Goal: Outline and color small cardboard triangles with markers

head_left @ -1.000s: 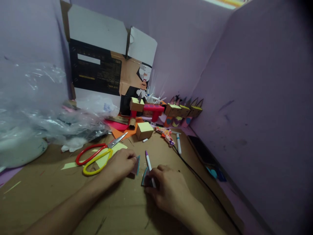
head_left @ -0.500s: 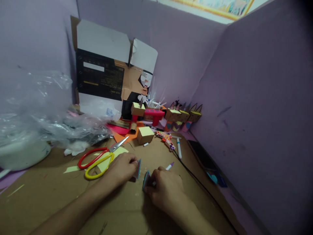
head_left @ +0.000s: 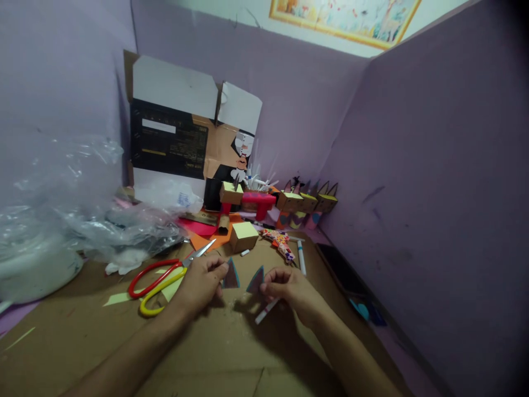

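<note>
My left hand [head_left: 205, 280] pinches a small dark cardboard triangle [head_left: 231, 275] with a blue edge, its point upward. A second blue-edged cardboard triangle [head_left: 256, 281] is pinched between the thumb and fingers of my right hand [head_left: 291, 289]. Both pieces are held up a short way apart over the cardboard sheet. A white marker [head_left: 266, 311] slants out from under my right hand; whether the fingers also grip it is hidden. Scissors [head_left: 155, 278] with one red and one yellow handle lie beside my left hand, partly over yellow paper scraps [head_left: 173, 289].
A small box with a yellow top [head_left: 243, 237] stands beyond my hands. Right of it lie a patterned glue gun [head_left: 281, 245] and a white marker [head_left: 301, 256]. Eared box figures [head_left: 326, 201] line the back. Plastic bags [head_left: 95, 204] are heaped left; a phone [head_left: 336, 267] lies right.
Both hands have lifted and turned the triangles so their flat faces show. The marker by my right hand now slants toward me. The camera view has tilted up slightly.
</note>
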A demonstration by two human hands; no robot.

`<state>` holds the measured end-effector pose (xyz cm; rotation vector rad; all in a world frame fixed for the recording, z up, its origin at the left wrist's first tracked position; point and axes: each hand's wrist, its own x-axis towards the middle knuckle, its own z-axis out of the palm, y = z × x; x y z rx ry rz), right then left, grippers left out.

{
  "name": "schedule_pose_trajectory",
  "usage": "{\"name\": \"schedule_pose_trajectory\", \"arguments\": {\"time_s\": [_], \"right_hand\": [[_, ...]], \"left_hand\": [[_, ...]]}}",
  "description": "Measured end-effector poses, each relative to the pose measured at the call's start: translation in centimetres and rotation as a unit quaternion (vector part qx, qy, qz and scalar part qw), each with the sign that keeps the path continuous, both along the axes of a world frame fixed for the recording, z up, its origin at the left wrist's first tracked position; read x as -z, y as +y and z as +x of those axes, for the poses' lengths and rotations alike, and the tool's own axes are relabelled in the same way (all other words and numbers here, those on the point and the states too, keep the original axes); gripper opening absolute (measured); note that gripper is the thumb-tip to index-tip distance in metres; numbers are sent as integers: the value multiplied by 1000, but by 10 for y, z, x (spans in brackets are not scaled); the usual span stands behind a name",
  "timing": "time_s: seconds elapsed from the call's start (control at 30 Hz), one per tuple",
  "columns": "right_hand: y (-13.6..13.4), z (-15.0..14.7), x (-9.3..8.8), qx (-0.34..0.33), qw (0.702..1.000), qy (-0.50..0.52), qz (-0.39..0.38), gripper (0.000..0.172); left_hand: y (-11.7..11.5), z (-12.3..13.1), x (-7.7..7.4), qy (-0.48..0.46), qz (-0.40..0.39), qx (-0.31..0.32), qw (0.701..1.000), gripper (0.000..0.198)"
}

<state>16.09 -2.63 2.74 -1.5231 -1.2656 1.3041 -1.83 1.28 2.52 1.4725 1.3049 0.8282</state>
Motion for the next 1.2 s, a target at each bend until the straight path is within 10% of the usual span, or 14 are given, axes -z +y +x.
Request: {"name": "schedule_pose_trajectory", "arguments": {"time_s": [1.2], "right_hand": [[2,-6,16,12,981,183,-70,17]], "left_hand": [[-8,13,2,67,1,66,996,21]]}}
